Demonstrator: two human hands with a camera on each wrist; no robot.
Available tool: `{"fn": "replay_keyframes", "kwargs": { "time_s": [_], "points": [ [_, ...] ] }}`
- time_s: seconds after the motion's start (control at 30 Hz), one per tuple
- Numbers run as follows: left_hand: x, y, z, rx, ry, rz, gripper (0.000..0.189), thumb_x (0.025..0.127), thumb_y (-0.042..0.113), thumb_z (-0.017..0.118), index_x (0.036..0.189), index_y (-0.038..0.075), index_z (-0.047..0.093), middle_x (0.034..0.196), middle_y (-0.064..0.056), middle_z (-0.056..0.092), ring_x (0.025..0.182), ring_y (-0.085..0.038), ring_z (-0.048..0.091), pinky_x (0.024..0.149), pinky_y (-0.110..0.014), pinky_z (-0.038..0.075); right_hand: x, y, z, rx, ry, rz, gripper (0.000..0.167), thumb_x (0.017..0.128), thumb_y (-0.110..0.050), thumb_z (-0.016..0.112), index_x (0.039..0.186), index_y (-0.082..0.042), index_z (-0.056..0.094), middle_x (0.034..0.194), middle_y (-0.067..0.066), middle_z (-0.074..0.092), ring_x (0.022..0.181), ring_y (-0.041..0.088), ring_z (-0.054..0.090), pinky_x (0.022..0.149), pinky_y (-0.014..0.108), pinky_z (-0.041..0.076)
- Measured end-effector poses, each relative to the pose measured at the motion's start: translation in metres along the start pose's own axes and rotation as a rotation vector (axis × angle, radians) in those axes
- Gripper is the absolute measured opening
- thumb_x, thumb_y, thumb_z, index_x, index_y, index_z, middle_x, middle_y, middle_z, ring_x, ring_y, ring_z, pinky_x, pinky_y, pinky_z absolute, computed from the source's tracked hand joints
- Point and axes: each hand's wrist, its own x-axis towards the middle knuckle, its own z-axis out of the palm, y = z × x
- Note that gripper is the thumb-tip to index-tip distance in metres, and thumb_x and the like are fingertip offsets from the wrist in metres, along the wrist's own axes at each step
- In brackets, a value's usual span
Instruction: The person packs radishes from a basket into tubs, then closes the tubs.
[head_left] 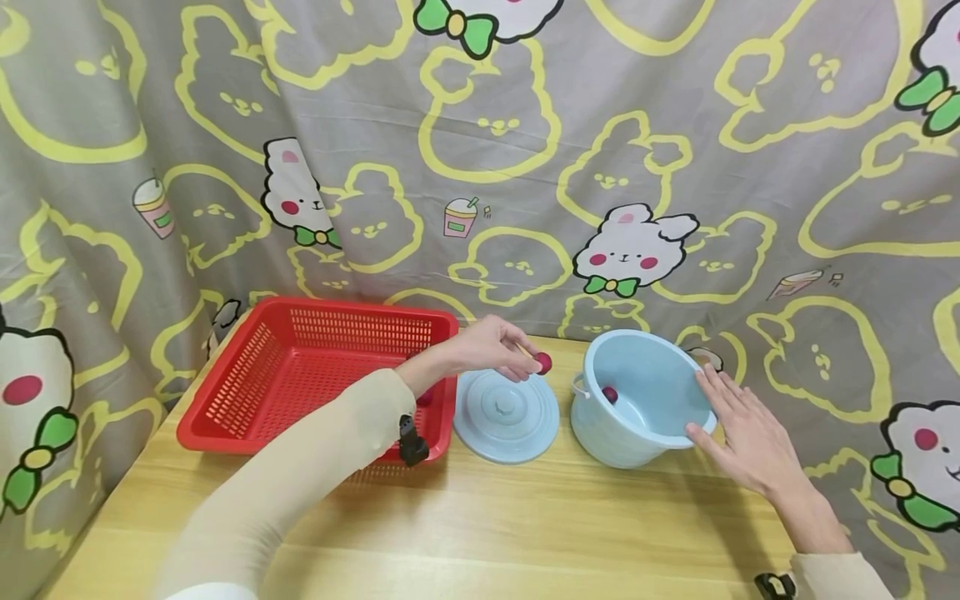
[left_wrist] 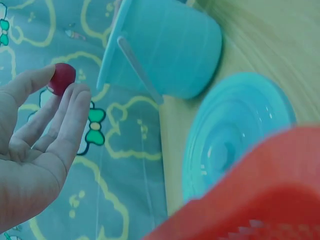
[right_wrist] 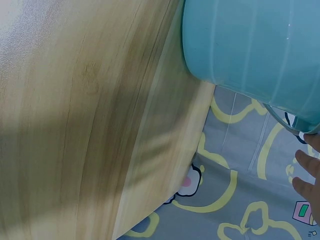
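My left hand [head_left: 495, 348] pinches a small dark red ball [head_left: 543, 362] between thumb and fingertips, above the lid and left of the bucket. In the left wrist view the ball [left_wrist: 62, 79] sits at the fingertips. The light blue bucket [head_left: 618, 442] stands on the table, a second dark red ball [head_left: 610, 395] inside it. My right hand [head_left: 750, 437] rests on the bucket's right rim with fingers straight; only some of its fingertips [right_wrist: 305, 187] show in the right wrist view. A round blue lid [head_left: 506, 433] lies flat between basket and bucket.
A red plastic basket [head_left: 225, 442] with slotted walls stands at the left, partly behind my left forearm. Something dark red [head_left: 425, 398] shows near its right wall. The wooden table [head_left: 487, 533] ends at a patterned grey curtain [head_left: 525, 275].
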Motion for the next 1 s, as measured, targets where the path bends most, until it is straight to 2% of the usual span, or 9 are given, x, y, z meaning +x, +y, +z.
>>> {"fn": "replay_keyframes", "kwargs": {
  "time_s": [0.17, 0.3, 0.47, 0.5, 0.63, 0.73, 0.83, 0.87, 1.0],
  "points": [
    [0.009, 0.006, 0.011, -0.005, -0.017, 0.014, 0.036, 0.094, 0.018, 0.082, 0.125, 0.001, 0.073, 0.108, -0.021, 0.081, 0.087, -0.018, 0.081, 0.092, -0.038, 0.067, 0.0, 0.0, 0.0, 0.006, 0.002, 0.004, 0.08, 0.102, -0.04, 0.062, 0.167, -0.008, 0.027, 0.177, 0.009, 0.021, 0.167, 0.008, 0.002, 0.137, 0.026, -0.006],
    [0.015, 0.01, 0.02, -0.005, -0.025, 0.016, 0.037, 0.094, 0.019, 0.081, 0.125, 0.002, 0.073, 0.111, -0.022, 0.08, 0.093, -0.024, 0.081, 0.095, -0.04, 0.066, 0.0, 0.0, 0.0, 0.008, 0.01, 0.003, 0.08, 0.102, -0.04, 0.063, 0.167, -0.008, 0.028, 0.176, 0.012, 0.024, 0.166, 0.006, 0.002, 0.137, 0.027, -0.006],
    [0.024, 0.014, 0.031, -0.025, -0.04, 0.013, 0.036, 0.094, 0.018, 0.082, 0.125, 0.001, 0.073, 0.114, -0.024, 0.079, 0.092, -0.025, 0.081, 0.096, -0.043, 0.065, 0.001, 0.0, 0.001, 0.001, 0.013, -0.002, 0.08, 0.102, -0.041, 0.062, 0.167, -0.008, 0.028, 0.177, 0.01, 0.022, 0.165, 0.002, -0.001, 0.138, 0.03, -0.005],
    [0.025, 0.015, 0.033, -0.031, -0.041, 0.012, 0.035, 0.093, 0.018, 0.082, 0.124, 0.001, 0.074, 0.115, -0.026, 0.078, 0.09, -0.023, 0.081, 0.096, -0.043, 0.065, 0.001, 0.0, 0.0, 0.0, 0.013, -0.002, 0.08, 0.102, -0.041, 0.062, 0.167, -0.008, 0.028, 0.177, 0.01, 0.021, 0.165, 0.003, -0.002, 0.138, 0.031, -0.006],
    [0.031, 0.018, 0.042, -0.058, -0.042, 0.017, 0.034, 0.092, 0.016, 0.083, 0.122, 0.001, 0.075, 0.11, -0.024, 0.079, 0.083, -0.016, 0.08, 0.095, -0.044, 0.066, 0.002, 0.0, 0.001, -0.001, 0.01, 0.002, 0.08, 0.102, -0.041, 0.062, 0.167, -0.008, 0.028, 0.177, 0.011, 0.021, 0.168, 0.018, 0.006, 0.139, 0.037, -0.006],
    [0.035, 0.02, 0.049, -0.086, -0.051, 0.026, 0.035, 0.092, 0.016, 0.083, 0.122, 0.0, 0.075, 0.108, -0.025, 0.08, 0.093, -0.032, 0.081, 0.092, -0.041, 0.067, 0.002, 0.0, 0.001, -0.001, 0.009, 0.004, 0.08, 0.102, -0.042, 0.062, 0.167, -0.008, 0.028, 0.176, 0.013, 0.024, 0.168, 0.024, 0.012, 0.139, 0.041, -0.005],
    [0.039, 0.022, 0.055, -0.112, -0.054, 0.018, 0.032, 0.092, 0.016, 0.084, 0.119, 0.002, 0.076, 0.105, -0.024, 0.08, 0.103, -0.039, 0.079, 0.089, -0.039, 0.067, 0.001, 0.0, 0.001, 0.0, 0.01, 0.003, 0.08, 0.102, -0.042, 0.062, 0.167, -0.009, 0.028, 0.175, 0.014, 0.026, 0.168, 0.02, 0.008, 0.139, 0.041, -0.006],
    [0.04, 0.022, 0.057, -0.121, -0.058, 0.015, 0.032, 0.092, 0.016, 0.084, 0.119, 0.002, 0.076, 0.104, -0.024, 0.081, 0.103, -0.039, 0.079, 0.089, -0.039, 0.067, 0.001, 0.0, 0.001, 0.0, 0.01, 0.003, 0.08, 0.102, -0.042, 0.062, 0.167, -0.009, 0.028, 0.175, 0.015, 0.027, 0.168, 0.017, 0.006, 0.139, 0.042, -0.005],
    [0.047, 0.025, 0.068, -0.143, -0.05, 0.006, 0.028, 0.091, 0.016, 0.084, 0.116, 0.003, 0.077, 0.098, -0.02, 0.082, 0.087, -0.024, 0.082, 0.093, -0.043, 0.066, 0.001, 0.0, -0.001, 0.0, 0.008, 0.002, 0.08, 0.102, -0.043, 0.062, 0.167, -0.009, 0.028, 0.174, 0.017, 0.028, 0.167, 0.009, 0.0, 0.139, 0.04, -0.008]
  ]
}}
